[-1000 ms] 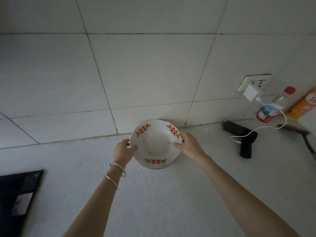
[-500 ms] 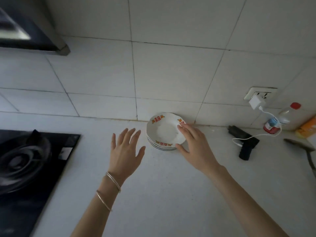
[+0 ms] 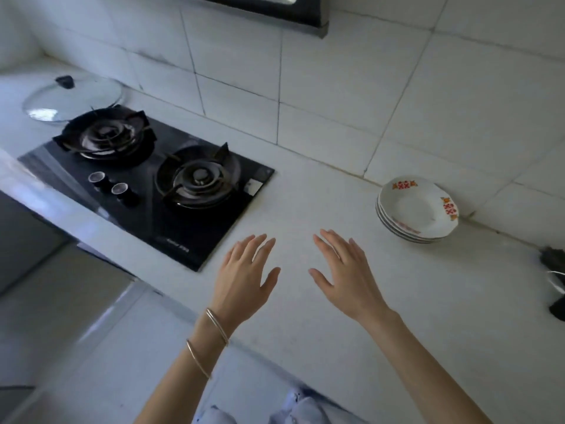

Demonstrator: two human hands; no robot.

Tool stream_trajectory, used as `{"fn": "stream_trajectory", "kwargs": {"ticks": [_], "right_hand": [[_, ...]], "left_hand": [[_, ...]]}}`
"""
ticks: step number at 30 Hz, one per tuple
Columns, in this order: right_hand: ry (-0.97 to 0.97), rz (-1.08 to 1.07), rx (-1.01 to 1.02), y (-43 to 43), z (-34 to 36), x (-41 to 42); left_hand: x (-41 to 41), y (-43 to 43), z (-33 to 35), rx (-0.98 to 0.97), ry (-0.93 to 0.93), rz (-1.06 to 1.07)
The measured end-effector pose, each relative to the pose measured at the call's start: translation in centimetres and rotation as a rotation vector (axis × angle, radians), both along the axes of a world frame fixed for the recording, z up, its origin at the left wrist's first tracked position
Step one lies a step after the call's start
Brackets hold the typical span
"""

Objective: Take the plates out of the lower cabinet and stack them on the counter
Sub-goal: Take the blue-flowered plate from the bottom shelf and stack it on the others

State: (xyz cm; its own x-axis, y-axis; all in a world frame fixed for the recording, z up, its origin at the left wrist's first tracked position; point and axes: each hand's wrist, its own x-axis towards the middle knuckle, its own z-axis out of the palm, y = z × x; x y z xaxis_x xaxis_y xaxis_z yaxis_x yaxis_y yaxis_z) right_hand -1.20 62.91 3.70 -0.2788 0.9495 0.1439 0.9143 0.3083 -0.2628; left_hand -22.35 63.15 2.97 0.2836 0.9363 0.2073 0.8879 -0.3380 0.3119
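Note:
A stack of white plates (image 3: 417, 209) with red and orange rim patterns stands on the white counter (image 3: 321, 203) against the tiled wall, at the right. My left hand (image 3: 244, 280) and my right hand (image 3: 345, 276) hover side by side over the counter's front part, well to the left of the stack. Both hands are empty with fingers spread, palms down. Two thin bangles circle my left wrist. The lower cabinet's inside is hidden from view.
A black two-burner gas hob (image 3: 153, 182) is set into the counter at the left, with a glass lid (image 3: 73, 97) beyond it. A range hood (image 3: 275, 7) hangs above. A black device with a white cable (image 3: 555, 276) lies at the right edge. Cabinet fronts (image 3: 61, 301) show below the counter.
Both hands let go of the top plate and drew back toward the counter's front. The view swung left and down, so the hob came into sight.

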Motion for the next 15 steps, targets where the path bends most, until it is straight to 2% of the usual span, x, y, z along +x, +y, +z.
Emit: {"fn": "stream_trajectory", "kwargs": {"ticks": [15], "right_hand": [[0.092,0.442,-0.03,-2.8,-0.9,-29.4]], "left_hand": [[-28.3,-12.3,0.6,-0.031,0.071,0.418]]}}
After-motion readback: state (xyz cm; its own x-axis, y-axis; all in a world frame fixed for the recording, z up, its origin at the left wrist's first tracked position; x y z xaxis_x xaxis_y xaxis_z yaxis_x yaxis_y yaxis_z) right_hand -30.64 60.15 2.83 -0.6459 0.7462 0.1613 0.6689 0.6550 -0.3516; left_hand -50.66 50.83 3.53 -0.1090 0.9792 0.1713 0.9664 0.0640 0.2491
